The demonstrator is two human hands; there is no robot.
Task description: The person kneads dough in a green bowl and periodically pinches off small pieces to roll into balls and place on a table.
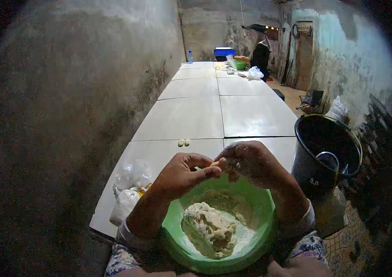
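A green bowl [172, 233] stands close in front of me, with a rough lump of pale dough [209, 226] and loose flour inside. Above its far rim, my left hand [189, 168] and my right hand [251, 161] meet at the fingertips. Both are closed, fingers pinched together; whatever small thing sits between them is hidden. White flour dusts the right hand. Two small shaped dough pieces [183, 142] lie side by side on the white tabletop [177, 115], just beyond my left hand.
Plastic bags [126, 203] rest on the table at the left. A tall black bucket [313, 157] stands at the right edge. At the far end are a blue crate [224, 53], another green bowl [240, 64] and a person in dark clothes [260, 53]. A wall borders the left side.
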